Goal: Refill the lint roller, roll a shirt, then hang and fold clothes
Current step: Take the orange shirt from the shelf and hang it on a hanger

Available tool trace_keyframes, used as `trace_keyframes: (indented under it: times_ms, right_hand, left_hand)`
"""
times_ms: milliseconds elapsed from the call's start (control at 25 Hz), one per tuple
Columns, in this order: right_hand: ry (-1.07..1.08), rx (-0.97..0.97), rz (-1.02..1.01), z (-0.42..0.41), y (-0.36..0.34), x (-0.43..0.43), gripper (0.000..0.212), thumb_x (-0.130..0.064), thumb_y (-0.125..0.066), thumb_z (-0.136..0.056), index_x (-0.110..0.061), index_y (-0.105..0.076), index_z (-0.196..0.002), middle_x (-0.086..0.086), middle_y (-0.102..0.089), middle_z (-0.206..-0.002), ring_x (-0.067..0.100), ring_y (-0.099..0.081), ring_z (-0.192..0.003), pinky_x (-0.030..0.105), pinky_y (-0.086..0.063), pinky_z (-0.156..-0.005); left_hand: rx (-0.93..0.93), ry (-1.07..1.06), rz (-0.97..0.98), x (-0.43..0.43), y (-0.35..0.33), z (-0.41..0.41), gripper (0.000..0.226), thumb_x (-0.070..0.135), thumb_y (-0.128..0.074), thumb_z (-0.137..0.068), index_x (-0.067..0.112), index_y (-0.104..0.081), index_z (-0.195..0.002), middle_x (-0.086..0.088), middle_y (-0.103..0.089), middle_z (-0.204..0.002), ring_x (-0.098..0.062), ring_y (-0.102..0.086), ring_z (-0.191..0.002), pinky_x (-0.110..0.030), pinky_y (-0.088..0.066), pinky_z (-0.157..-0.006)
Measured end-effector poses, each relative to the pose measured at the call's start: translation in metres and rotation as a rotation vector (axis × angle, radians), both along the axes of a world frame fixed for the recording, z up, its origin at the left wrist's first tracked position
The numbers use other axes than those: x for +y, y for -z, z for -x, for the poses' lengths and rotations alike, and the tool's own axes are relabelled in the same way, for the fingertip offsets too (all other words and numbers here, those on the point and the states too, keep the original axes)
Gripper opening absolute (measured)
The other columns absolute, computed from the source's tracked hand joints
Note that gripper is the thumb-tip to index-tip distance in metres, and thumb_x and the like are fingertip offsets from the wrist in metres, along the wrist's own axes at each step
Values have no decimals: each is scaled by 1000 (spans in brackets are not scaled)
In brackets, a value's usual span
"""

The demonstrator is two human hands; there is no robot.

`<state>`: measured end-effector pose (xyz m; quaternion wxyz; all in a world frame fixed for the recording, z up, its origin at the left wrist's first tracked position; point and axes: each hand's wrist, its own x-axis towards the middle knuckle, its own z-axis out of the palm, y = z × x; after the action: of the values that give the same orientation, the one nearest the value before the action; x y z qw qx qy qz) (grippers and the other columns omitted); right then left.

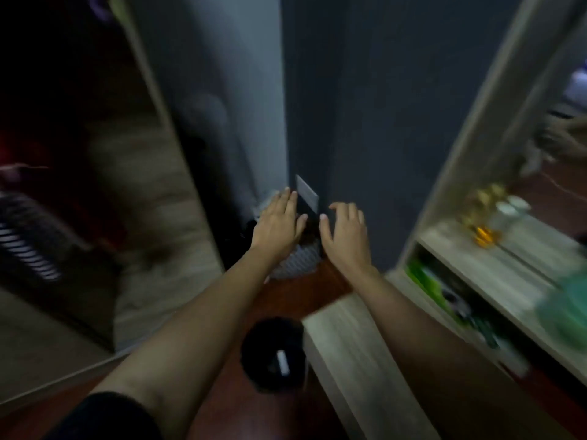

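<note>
The left hand (pixel 279 222) and right hand (pixel 344 231) reach out above a pale basket (pixel 295 263) by the dark wall, fingers loosely spread, holding nothing. A blurred striped garment (pixel 28 239) sits in the wardrobe (pixel 165 198) at left, well apart

I count two hands: my left hand (pixel 279 223) and my right hand (pixel 346 235). One black bin (pixel 251 350), one white basket (pixel 298 262), one grey wall plate (pixel 306 193) noted.

black bin (pixel 273 350), grey wall (pixel 365 106), reddish-brown floor (pixel 295 293)
</note>
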<state>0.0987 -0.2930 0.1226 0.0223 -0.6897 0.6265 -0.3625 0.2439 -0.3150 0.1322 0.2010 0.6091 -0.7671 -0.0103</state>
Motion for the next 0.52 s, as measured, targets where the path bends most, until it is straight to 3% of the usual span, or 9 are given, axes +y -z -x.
trace_keyframes:
  times_ms: [240,520]
  right_hand:
    - [-368,-55,296,-188,-127,-78,39,-35,-36,-89,-7,-57,-106,15,-61,-102,32,-55,-94,38,-44,-82]
    - [-572,1,560,-409,-257,-122,31,-34,-44,-91,-11,-55,-110,9,-57,-104,26,-53,-96,36,-44,-81]
  left_hand:
    - [1,-268,335,-17,-132,-185,56,34,-36,-99,5,-24,-145,-13,-22,-155,-24,-16,-144,-28,-10,-116]
    - [-150,-393,645,-24,-263,-406,53,32,-42,-97,3,-34,-141,-16,-34,-149,-27,-28,-140,-26,-14,-112]
